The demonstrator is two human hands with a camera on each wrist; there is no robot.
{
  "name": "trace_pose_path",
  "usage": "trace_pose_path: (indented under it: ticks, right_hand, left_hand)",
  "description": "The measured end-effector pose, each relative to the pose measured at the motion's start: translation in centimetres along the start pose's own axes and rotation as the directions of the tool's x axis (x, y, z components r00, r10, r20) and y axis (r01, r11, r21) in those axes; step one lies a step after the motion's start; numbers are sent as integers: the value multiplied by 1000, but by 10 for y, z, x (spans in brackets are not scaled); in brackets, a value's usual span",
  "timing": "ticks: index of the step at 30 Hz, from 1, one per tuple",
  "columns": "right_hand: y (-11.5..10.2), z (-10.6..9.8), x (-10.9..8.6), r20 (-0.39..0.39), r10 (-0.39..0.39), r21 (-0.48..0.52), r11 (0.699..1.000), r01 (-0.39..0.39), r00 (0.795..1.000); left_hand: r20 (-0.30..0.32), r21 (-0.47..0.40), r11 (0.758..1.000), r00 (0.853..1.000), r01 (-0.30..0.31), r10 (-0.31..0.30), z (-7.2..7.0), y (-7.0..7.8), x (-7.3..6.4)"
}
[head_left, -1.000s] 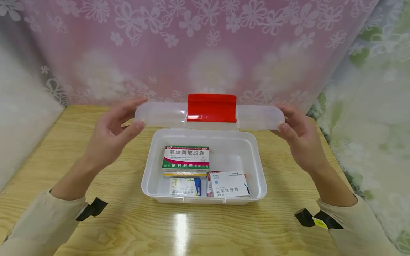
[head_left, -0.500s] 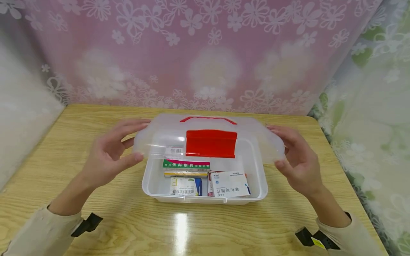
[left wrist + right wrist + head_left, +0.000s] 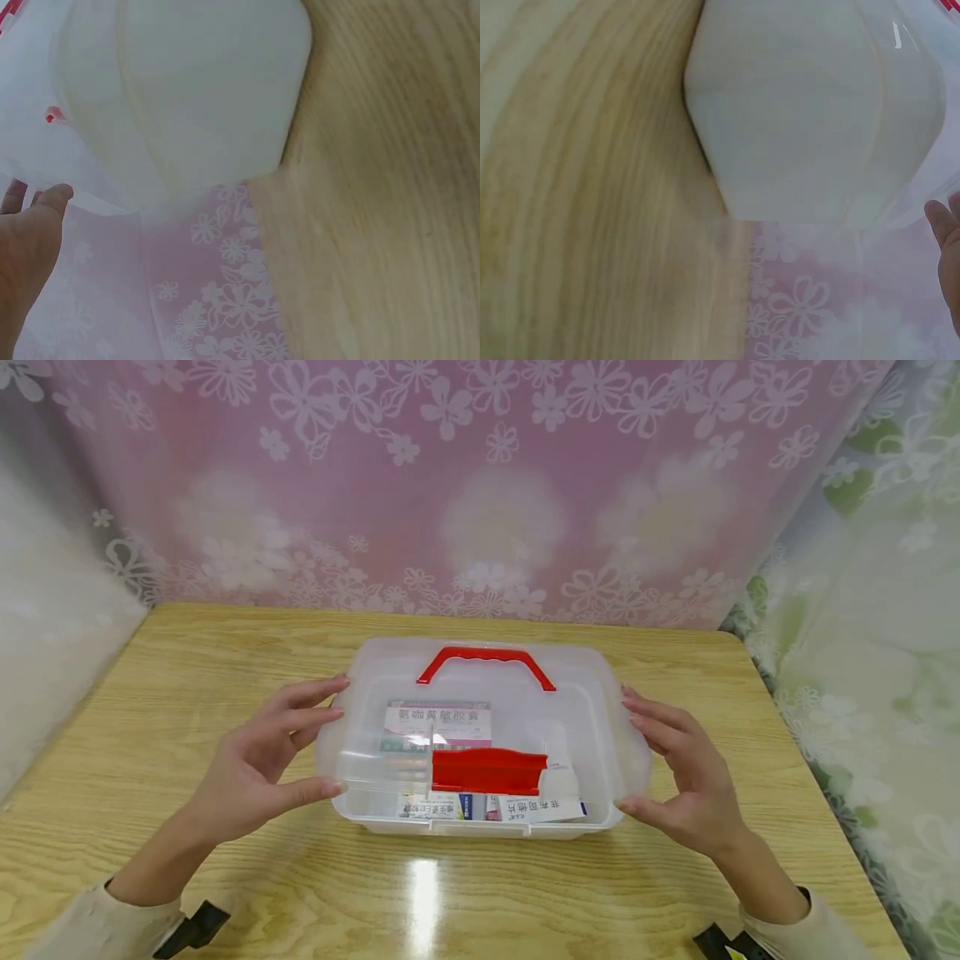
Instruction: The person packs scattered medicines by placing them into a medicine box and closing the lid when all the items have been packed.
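Observation:
A clear plastic lid (image 3: pixel 585 718) with a red carrying handle (image 3: pixel 487 653) and a red latch (image 3: pixel 489 772) lies over a translucent white storage box (image 3: pixel 480 830). Its front edge appears slightly above the box's front rim. My left hand (image 3: pixel 262 760) holds the lid's left end, thumb near the front corner and fingers further back. At the right end, my right hand (image 3: pixel 693 777) holds it the same way. Through the lid show several medicine boxes, among them a green and magenta one (image 3: pixel 438 722) and a white one (image 3: pixel 536 810).
The box stands on a wooden table (image 3: pixel 480 902). A pink flowered cloth (image 3: pixel 480 493) hangs behind the table's back edge, with pale cloth at the left and a green and white flowered one (image 3: pixel 862 652) at the right.
Both hands have swung the lid forward and down, from raised at the back to covering the box. The medicine boxes are now seen through it.

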State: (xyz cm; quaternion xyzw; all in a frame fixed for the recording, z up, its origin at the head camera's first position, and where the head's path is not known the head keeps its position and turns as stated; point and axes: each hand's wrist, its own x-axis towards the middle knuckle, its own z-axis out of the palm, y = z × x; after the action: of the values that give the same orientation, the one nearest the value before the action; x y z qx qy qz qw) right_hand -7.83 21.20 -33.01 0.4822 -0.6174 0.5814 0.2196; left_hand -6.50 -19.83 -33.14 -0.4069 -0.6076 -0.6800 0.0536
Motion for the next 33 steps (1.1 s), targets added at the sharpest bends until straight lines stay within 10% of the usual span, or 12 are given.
trace_pose_path:
  ticks: [10, 33]
  right_hand:
    - [2, 3, -15, 29, -38, -193, 980, 43, 999]
    - [-1, 7, -27, 60, -48, -281, 958, 63, 997]
  left_hand:
    - [-8, 20, 999, 1000, 29, -28, 6, -4, -15]
    - [-2, 209, 977, 999, 37, -37, 19, -5, -24]
